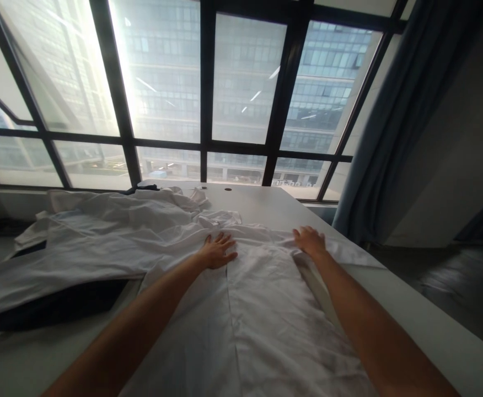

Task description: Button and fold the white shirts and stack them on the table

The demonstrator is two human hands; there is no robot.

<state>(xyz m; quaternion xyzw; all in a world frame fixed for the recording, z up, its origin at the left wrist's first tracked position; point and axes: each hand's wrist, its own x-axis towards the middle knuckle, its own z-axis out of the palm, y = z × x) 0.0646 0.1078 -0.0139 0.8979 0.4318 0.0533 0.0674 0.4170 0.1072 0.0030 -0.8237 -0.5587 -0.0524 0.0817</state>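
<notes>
A white shirt (258, 309) lies spread flat on the table (423, 325), running from the near edge of the view toward the far side, with a seam or placket line down its middle. Both hands rest on its far end. The left hand (218, 251) lies palm down with fingers spread open, pressing the cloth just left of the centre line — it grips nothing. The right hand (310, 241) also lies flat on the fabric, fingers loosely extended and slightly curled over the far right part of the shirt; it is open and holds nothing, though whether the fingertips pinch a fold cannot be told. Both bare forearms reach in from the near edge.

To the left, a heap of other white garments (101, 237) lies crumpled on the table, touching the spread shirt at its far left corner. A dark cloth (59, 303) shows under the heap's near edge. Beyond the table stands a large window (208, 99) with black frames — and on the right hangs a grey-blue curtain (394, 121).
</notes>
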